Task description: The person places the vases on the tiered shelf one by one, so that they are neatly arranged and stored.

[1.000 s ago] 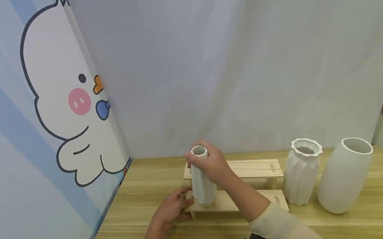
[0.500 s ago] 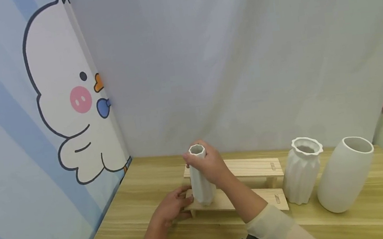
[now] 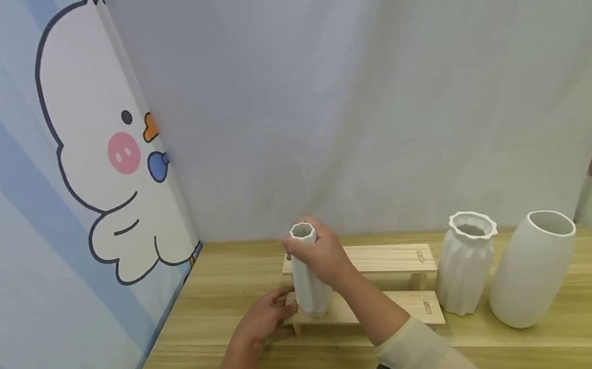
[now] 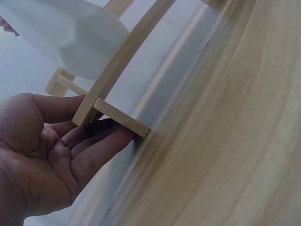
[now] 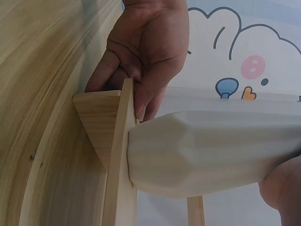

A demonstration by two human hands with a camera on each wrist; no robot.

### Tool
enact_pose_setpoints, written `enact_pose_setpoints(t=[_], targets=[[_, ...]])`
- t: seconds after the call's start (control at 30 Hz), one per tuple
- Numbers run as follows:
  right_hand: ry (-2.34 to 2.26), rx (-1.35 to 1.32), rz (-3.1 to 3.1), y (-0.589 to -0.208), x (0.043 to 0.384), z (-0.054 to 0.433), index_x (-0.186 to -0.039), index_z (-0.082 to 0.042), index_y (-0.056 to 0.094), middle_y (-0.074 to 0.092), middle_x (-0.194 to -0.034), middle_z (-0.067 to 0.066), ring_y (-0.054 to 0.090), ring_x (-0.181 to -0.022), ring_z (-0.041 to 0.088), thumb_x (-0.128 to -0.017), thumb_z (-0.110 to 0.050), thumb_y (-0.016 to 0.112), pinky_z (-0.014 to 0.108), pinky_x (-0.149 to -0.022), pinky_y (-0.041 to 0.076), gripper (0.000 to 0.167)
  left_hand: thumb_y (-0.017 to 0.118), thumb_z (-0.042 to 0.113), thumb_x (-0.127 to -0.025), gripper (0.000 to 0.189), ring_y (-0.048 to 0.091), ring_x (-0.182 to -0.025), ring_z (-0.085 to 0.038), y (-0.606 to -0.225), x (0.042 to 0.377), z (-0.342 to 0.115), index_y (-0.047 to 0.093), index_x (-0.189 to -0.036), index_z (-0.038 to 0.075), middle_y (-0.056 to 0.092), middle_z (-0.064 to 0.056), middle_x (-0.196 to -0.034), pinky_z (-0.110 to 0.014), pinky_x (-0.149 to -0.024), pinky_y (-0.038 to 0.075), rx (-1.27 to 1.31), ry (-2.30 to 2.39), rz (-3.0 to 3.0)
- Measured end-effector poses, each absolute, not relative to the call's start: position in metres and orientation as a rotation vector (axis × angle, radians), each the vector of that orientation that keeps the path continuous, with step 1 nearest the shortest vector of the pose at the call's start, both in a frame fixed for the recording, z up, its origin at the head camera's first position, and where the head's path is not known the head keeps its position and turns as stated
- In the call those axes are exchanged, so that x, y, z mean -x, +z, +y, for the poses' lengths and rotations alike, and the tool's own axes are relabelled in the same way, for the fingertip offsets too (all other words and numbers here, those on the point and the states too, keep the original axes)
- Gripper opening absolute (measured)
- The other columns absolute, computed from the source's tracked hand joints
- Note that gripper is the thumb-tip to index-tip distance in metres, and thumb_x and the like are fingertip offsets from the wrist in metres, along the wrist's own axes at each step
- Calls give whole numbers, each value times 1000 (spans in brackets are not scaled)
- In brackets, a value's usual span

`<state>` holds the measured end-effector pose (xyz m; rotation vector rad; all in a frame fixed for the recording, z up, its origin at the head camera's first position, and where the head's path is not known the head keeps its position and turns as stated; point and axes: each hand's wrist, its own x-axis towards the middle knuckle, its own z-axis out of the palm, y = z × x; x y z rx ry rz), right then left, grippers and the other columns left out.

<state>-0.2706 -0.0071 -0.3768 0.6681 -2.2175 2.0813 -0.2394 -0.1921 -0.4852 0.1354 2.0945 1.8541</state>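
Note:
A slim white faceted vase (image 3: 308, 289) stands upright on the left end of the lower step of a two-step wooden stand (image 3: 405, 305). My right hand (image 3: 324, 253) grips the vase around its upper part, just below the rim. In the right wrist view the base of the vase (image 5: 188, 153) meets the step's surface. My left hand (image 3: 262, 321) holds the left end of the lower step. Seen from the left wrist, the thumb of that hand (image 4: 47, 150) lies along the board and the fingers are curled in by the stand's leg (image 4: 123, 117).
To the right of the stand are a white vase with a ruffled rim (image 3: 465, 265) and a bigger smooth white vase (image 3: 532, 270). A pale curtain (image 3: 375, 108) hangs behind the wooden table (image 3: 185, 367). A cartoon-printed curtain (image 3: 91, 171) borders the left side.
The slim vase and my right hand have shifted very slightly left, and the right forearm has drawn a little left too. My left hand stays at the stand's end.

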Motion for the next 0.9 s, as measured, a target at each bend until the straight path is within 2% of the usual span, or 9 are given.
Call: enact_pose_setpoints(t=[0.3,0.9], targets=[[2057,-697,-2220,-376,271,-9,-101,-15,57,68,-84,6,64,-76,22,-88,-38,70,37,-65,53,29,62,25,-98,56,63,-107,-27,-483,239,-195,42,-147,6,51,-25,-141,-45,-82,58,-134,1851,2103],[2090,-673,-2132,-380,270,-11,-96,-12,58,68,-80,7,63,-71,20,-88,-31,72,36,-63,54,25,64,27,-97,56,63,-108,-26,-482,238,-194,45,-146,8,48,-25,-143,-45,-83,58,-132,1844,2096]])
